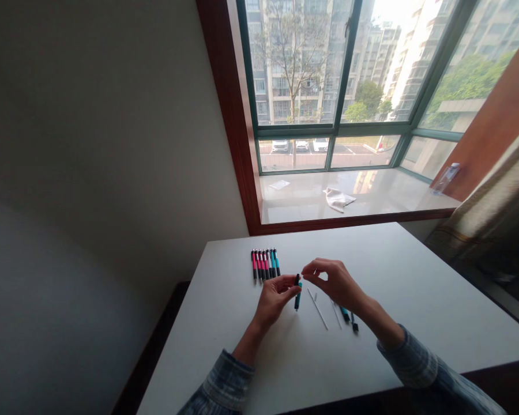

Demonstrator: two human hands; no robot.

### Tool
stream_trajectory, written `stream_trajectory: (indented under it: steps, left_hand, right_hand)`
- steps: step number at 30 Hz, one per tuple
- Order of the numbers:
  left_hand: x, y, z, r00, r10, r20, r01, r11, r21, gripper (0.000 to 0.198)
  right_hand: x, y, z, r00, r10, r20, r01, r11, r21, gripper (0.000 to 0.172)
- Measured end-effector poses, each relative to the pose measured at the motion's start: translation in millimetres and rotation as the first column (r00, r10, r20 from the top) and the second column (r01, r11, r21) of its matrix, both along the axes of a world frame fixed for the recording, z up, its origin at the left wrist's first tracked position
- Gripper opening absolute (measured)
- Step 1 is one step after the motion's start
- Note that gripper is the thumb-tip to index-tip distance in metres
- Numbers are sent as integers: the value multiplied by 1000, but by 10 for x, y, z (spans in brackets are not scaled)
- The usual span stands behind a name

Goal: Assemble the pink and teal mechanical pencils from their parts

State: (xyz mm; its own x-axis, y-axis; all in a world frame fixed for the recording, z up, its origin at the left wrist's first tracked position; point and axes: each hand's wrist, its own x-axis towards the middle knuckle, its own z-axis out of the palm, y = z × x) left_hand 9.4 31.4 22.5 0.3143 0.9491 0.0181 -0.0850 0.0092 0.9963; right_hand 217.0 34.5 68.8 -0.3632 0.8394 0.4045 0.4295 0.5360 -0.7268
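My left hand (273, 300) is closed around a teal and black pen (297, 298), which stands nearly upright between thumb and fingers. Close to the pen's upper end is my right hand (331, 279), its thumb and forefinger pinched together; anything between them is too small to make out. On the table below lie a thin white pen refill (318, 309) and a second refill (336, 316), partly under my right hand. Beside them are a teal and black pen barrel (345, 314) and a small black pen part (355, 326). My right hand partly hides these pieces.
Several pink and teal pens (264, 265) lie in a row on the white table (225, 323), behind my left hand. Beyond the table, the window sill (298, 210) holds a white cloth (339, 199) and a clear bottle (445, 179). A wall (112, 144) rises at the left.
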Motion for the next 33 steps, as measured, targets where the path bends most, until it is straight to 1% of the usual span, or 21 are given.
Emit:
stream_trajectory:
  steps: [3,7,11,13,15,17,19,21,23,26,29,33]
  left_hand:
    - [-10,1,-7,1000,-14,16,14,1000,15,37]
    - [-17,2,-24,1000,-6,20,6,999,33,40]
    - [-15,3,-36,1000,-2,7,2,999,47,40]
    - [-12,10,-42,1000,18,-3,-18,999,50,40]
    - [-11,18,-47,998,59,-15,-58,997,51,40]
    - [-10,24,-47,994,107,-18,-106,993,49,39]
    - [-9,26,-43,988,155,-10,-155,987,46,37]
    - [-7,26,-36,979,202,5,-202,978,49,37]
    - [-3,22,-31,972,235,15,-236,970,56,36]
    - [6,16,-32,963,270,29,-271,960,65,36]
    - [11,18,-49,953,301,46,-303,950,68,36]
    - [2,33,-76,934,347,84,-353,934,57,35]
  right_hand:
    - [-24,-4,0,999,46,15,-46,999,-24,22]
    - [-56,-27,-26,998,55,23,-54,996,-65,25]
    - [-62,-23,-38,996,85,21,-83,993,-89,31]
    - [-27,-17,-35,999,30,33,-28,997,-70,29]
    - [33,-28,-51,991,-102,89,105,994,-25,20]
    - [96,-71,-115,946,-244,215,245,969,21,17]
    - [135,-151,-233,870,-320,377,325,944,51,16]
    - [136,-255,-385,806,-335,488,345,936,72,15]
    - [102,-363,-530,765,-358,536,356,928,111,15]
    - [16,-494,-665,743,-366,560,373,922,108,10]
    - [-73,-571,-698,754,-343,561,378,924,56,10]
    - [-113,-615,-672,771,-362,524,394,918,53,16]
